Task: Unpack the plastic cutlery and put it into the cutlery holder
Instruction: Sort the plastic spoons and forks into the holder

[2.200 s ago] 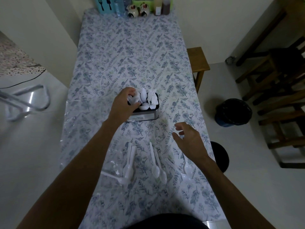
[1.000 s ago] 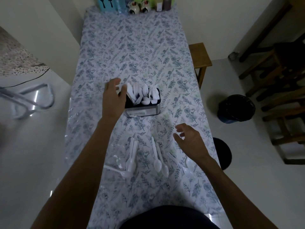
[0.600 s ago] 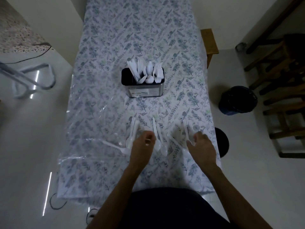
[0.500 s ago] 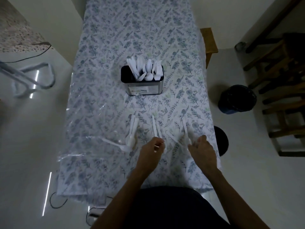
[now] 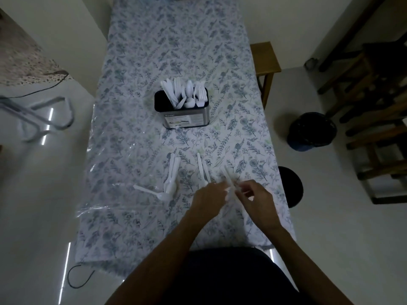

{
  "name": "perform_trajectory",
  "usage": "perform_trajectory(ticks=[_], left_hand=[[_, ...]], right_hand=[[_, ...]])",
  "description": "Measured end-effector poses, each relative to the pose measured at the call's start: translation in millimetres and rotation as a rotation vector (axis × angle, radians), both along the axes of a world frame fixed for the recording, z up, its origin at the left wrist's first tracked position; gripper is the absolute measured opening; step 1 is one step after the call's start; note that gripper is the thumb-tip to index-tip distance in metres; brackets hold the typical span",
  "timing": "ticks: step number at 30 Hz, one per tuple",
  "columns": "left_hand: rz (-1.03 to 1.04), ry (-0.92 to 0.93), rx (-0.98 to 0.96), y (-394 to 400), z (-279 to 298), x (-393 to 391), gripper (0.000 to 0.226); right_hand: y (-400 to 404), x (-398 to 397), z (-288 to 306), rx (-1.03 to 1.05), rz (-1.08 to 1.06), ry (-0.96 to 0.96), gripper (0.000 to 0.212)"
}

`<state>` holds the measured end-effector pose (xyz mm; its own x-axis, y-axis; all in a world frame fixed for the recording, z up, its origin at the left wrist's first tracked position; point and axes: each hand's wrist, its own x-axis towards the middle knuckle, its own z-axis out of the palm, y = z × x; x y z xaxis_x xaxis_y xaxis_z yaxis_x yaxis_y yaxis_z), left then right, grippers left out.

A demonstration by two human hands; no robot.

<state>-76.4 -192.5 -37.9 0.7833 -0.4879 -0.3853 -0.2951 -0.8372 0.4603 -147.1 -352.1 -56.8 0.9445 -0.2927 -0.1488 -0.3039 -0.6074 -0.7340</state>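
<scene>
A metal cutlery holder stands mid-table with several white plastic pieces sticking out of it. Near the table's front lie a bundle of white spoons, a single spoon to its left and two more spoons. My left hand and my right hand meet over a wrapped white piece of cutlery, both pinching it, its handle pointing away from me. Its lower end is hidden by my fingers.
The table carries a floral cloth under clear plastic. A wooden stool and a dark bin stand to the right, a round black stool by the table's right edge, and wooden chairs far right.
My left hand left the holder and came back to the table's front. Both hands have come together on one wrapped piece at the right and lifted it off the cloth.
</scene>
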Motion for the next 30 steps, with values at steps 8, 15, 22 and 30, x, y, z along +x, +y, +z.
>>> perform_trajectory(ticks=[8,15,22,30], left_hand=[[0.319,-0.074,-0.371,44.8,-12.5,-8.2,0.026],[0.296,-0.079,-0.403,37.8,2.9,0.0,0.022],[0.833,0.369,-0.548,55.5,-6.1,-32.7,0.045],[1.072,0.475,-0.736,74.9,-6.9,-32.9,0.047]], right_hand=[[2.8,3.9,-23.7,-0.300,0.039,0.128,0.006],[18.6,12.0,27.7,-0.257,0.561,-0.077,0.023],[44.6,43.3,27.1,0.316,0.243,0.346,0.057],[56.2,52.3,-16.5,0.008,0.031,0.382,0.022]])
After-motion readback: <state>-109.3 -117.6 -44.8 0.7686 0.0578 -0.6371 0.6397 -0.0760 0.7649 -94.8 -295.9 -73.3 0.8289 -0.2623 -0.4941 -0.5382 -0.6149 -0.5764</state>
